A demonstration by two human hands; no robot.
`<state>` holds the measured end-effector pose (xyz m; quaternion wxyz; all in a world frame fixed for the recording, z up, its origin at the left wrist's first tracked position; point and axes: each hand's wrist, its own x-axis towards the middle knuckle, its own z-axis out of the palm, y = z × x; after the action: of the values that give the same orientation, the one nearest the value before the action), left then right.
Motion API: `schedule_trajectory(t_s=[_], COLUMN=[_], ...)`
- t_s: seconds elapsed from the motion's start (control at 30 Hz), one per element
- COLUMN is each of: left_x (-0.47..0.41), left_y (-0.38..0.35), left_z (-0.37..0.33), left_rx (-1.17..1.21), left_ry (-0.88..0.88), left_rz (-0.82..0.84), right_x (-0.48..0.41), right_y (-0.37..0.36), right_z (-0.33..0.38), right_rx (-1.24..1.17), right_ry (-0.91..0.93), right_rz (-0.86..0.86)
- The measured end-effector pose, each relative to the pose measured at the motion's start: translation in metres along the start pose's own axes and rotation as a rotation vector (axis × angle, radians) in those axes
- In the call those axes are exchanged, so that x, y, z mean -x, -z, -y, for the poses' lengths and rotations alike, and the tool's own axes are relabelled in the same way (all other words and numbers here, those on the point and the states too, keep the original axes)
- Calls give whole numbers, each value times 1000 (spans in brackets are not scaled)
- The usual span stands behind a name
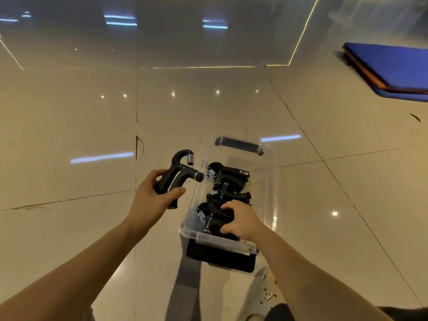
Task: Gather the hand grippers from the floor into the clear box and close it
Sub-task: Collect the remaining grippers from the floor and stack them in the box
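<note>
Fingers of the left hand clench a hand gripper mid-frame; right hand presses 1 inside the clear box; rigid, probably light, best held by handles.

the clear box stands on the floor, in front of the person. three hand grippers lie inside it in a row. left of the box, the left hand holds a fourth gripper. the right hand rests on the nearest gripper in the box. a mat lies far right behind.
</note>
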<state>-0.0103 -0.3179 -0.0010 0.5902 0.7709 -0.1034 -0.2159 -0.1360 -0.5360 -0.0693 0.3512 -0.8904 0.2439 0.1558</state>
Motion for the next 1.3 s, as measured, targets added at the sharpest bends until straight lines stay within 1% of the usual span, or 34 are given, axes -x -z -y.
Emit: schedule_trajectory(t_s=[0.13, 0.3, 0.57, 0.73, 0.97, 1.07, 1.17, 1.2, 1.23, 1.3], left_x=[-1, -2, -4, -5, -8, -8, -10, -10, -11, -12], left_y=[-5, -7, -2, -1, -5, -7, -11, -13, -16, -21], left_z=[3, 3, 4, 5, 3, -3, -10, -13, -15, -20], left_rx=[4, 12, 22, 19, 6, 17, 14, 13, 17, 36], left_ry=[10, 14, 14, 20, 7, 2, -14, -18, -21, -27], left_rz=[-2, 12, -7, -2, 20, 17, 19, 17, 12, -3], right_x=[-3, -6, -16, -16, -18, -17, -18, -18, -17, -12], right_y=[-4, -6, -10, -10, -11, -9, 2, 10, 20, 49], right_z=[-3, -4, -2, -1, -3, -5, -2, 3, 9, 29], right_rx=[10, 97, 162, 269, 193, 131, 5, -86, -227, -633], right_ry=[-26, -16, -4, 32, -10, -25, -36, -48, -66, -92], right_rz=[-6, 13, 45, 70, 75, 45, -47, -96, -155, -239])
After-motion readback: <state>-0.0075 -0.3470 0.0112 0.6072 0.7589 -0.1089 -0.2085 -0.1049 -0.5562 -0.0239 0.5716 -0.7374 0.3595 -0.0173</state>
